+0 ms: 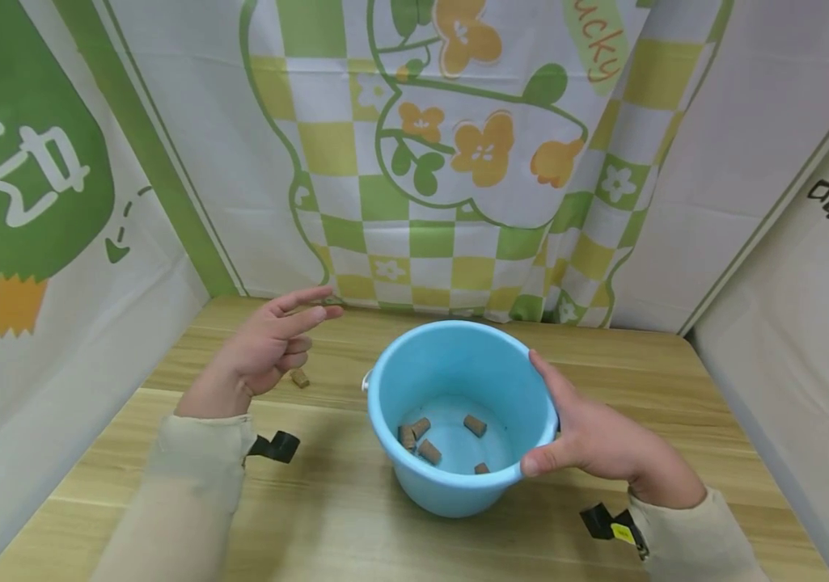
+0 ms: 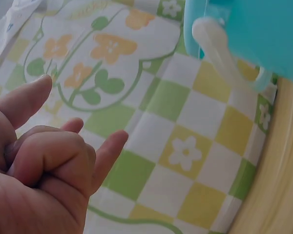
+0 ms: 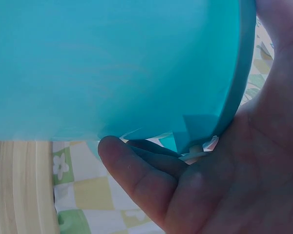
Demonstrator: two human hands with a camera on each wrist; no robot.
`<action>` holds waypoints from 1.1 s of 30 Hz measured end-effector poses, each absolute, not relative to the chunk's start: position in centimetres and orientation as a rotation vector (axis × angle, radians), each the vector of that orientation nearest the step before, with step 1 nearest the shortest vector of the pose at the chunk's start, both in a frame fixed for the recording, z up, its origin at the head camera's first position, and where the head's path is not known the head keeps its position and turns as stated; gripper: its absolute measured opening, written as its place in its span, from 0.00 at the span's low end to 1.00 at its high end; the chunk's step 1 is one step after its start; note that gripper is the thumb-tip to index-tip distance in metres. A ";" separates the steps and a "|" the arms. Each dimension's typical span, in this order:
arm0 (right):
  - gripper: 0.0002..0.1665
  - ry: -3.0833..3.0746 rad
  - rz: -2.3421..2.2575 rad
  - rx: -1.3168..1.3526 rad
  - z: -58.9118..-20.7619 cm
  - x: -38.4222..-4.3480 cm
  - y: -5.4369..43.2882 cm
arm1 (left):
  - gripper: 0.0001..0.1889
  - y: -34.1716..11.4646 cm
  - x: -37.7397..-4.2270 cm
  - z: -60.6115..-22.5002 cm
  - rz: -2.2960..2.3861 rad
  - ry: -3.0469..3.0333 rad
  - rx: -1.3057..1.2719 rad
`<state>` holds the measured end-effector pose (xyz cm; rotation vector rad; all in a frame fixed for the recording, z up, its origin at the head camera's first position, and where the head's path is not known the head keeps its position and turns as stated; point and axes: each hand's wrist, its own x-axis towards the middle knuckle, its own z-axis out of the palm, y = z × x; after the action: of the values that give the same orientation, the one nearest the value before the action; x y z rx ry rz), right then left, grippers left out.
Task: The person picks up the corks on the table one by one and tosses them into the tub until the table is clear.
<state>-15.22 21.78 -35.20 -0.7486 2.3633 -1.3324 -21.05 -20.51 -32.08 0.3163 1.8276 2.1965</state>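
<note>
A light blue bucket [image 1: 414, 478] stands upright on the wooden table, with several brown corks [image 1: 475, 425] lying on its bottom. My right hand [image 1: 596, 436] grips the bucket's rim at the right side, thumb toward the front; in the right wrist view, fingers [image 3: 136, 178] lie along its outer wall. To the left of the bucket, my left hand [image 1: 268, 347] is in the air with nothing in it. Some of its fingers [image 2: 110, 156] point out while others bend loosely. One cork [image 1: 300, 377] lies on the table just beyond that hand's lower edge.
The white bucket handle [image 2: 224, 58] hangs at the bucket's left side. A patterned cloth [image 1: 450, 267] covers the back wall behind the wooden table [image 1: 298, 517], and printed cloth walls rise at left and right. Black straps [image 1: 279, 446] sit at both wrists.
</note>
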 end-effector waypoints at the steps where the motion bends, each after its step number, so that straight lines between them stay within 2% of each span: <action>1: 0.79 2.368 -1.329 -0.747 -35.2 -15.2 21.8 | 0.27 -20.9 -21.1 -32.3 2.225 1.808 0.289; 10: 0.80 2.384 -1.326 -0.758 -35.3 -15.2 21.8 | 0.36 -24.0 -21.9 -36.6 2.334 1.772 -0.047; 19: 0.80 2.390 -1.324 -0.755 -35.4 -15.2 21.8 | 0.34 -26.0 -23.1 -41.4 2.258 1.837 -0.428; 33: 0.79 2.382 -1.331 -0.749 -35.4 -15.2 21.8 | 0.35 -27.0 -24.4 -46.4 2.091 1.951 -0.521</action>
<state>-15.23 21.78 -35.38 -0.7493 2.3818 -1.3314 -24.44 -26.99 -46.36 -0.5205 1.9515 2.0914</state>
